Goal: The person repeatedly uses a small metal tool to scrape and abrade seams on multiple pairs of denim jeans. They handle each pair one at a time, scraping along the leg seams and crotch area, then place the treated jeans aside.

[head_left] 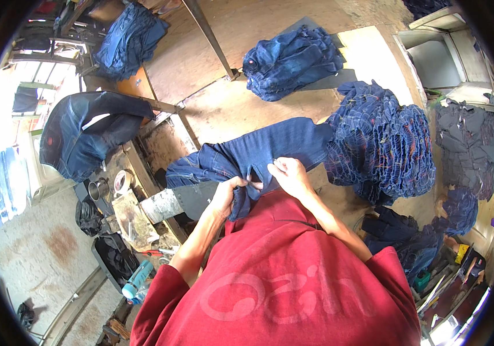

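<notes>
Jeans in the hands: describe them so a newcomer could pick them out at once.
Start at the wooden worktable ahead of the person in the red shirt. The dark blue jeans lie spread flat at its near edge, left of a tall ruffled stack of denim. Unlike the piles around, it is a single garment, pinched by the left hand and right hand.

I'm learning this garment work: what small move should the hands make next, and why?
Probably tug the bunched denim flat. Both the left hand and right hand pinch one gathered spot on the dark blue jeans, and the cloth there is creased.
</notes>
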`<state>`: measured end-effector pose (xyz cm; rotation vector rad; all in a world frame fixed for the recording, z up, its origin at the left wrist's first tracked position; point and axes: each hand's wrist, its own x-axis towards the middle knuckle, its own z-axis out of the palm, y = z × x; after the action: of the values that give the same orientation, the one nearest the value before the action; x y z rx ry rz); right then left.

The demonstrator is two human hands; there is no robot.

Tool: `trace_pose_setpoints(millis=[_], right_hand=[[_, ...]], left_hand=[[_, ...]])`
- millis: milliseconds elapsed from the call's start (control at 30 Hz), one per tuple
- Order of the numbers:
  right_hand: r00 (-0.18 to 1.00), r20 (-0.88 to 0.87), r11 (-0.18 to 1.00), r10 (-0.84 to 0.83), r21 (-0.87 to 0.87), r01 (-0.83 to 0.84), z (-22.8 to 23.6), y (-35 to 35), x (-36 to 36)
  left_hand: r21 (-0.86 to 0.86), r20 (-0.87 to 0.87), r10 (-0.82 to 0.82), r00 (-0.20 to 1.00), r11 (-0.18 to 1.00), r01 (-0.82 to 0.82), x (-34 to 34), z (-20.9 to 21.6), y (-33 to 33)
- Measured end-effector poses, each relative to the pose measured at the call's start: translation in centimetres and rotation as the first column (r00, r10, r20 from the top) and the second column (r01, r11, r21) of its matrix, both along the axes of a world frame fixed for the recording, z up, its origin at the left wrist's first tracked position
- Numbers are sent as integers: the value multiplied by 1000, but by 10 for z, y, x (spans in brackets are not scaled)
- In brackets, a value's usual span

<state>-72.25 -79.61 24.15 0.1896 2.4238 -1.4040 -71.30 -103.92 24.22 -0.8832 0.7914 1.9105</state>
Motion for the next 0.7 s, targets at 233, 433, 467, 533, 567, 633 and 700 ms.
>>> trace_pose_setpoints(millis=[233, 433, 467, 533, 567, 633, 700], right_hand=[[1000, -16, 999, 14, 50, -13, 66, 2, 5], [962, -203, 942, 185, 316, -114, 99, -14, 7], [957, -189, 908, 220, 399, -130, 100, -21, 8], [941, -180, 808, 285, 573, -135, 100, -35, 12], [928, -198, 744, 315, 658, -112, 100, -42, 15], [897, -122, 732, 424, 629, -261, 101, -52, 23], [918, -133, 818, 373, 514, -257, 101, -56, 30]], left_hand=[[-446, -267, -390, 881, 861, 246, -18, 19, -3], [-490, -282, -530, 800, 796, 354, -24, 30, -21], [-456, -295, -516, 804, 816, 355, -23, 28, -23], [-395, -312, -503, 806, 840, 371, -22, 22, -25], [-369, -317, -503, 804, 846, 384, -22, 18, -25], [-330, -306, -516, 800, 845, 420, -22, 12, -28], [-329, -258, -553, 792, 821, 466, -21, 8, -30]])
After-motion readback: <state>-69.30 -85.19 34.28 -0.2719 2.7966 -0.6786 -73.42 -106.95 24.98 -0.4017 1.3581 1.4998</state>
